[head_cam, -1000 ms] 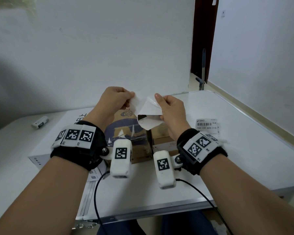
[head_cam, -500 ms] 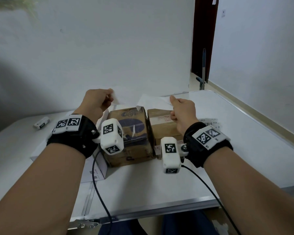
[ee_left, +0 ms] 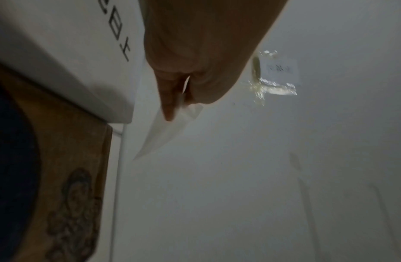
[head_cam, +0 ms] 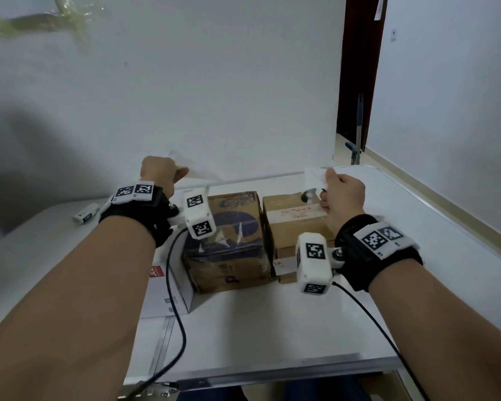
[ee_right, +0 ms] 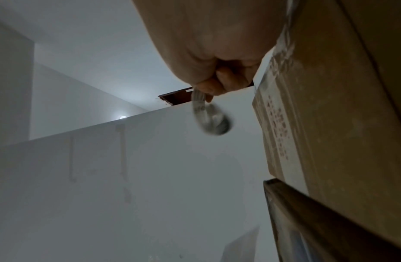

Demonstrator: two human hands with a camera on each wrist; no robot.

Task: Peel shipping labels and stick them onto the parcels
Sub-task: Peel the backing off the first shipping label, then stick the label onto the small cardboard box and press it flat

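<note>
My left hand (head_cam: 182,172) pinches a thin white backing sheet (head_cam: 195,170) up above the table's far left; the left wrist view shows the sheet (ee_left: 161,131) hanging from the pinch of that hand (ee_left: 179,104). My right hand (head_cam: 326,183) holds a curled label (head_cam: 313,183) just over the far end of the plain brown parcel (head_cam: 295,224). The label (ee_right: 211,117) curls down below my right hand (ee_right: 208,94), beside the parcel (ee_right: 329,124). A brown parcel with blue print (head_cam: 229,235) stands between my hands. A white box (head_cam: 168,287) lies to its left.
A small white object (head_cam: 86,215) lies at the far left of the white table (head_cam: 272,328). The wall stands close behind the table. A mop handle (head_cam: 358,128) leans by the dark doorway at the right. Wrist-camera cables trail over the front edge.
My hands have pulled apart and the two sheets have come fully separate. The left hand moved left with the backing; the right moved right and down over the plain parcel.
</note>
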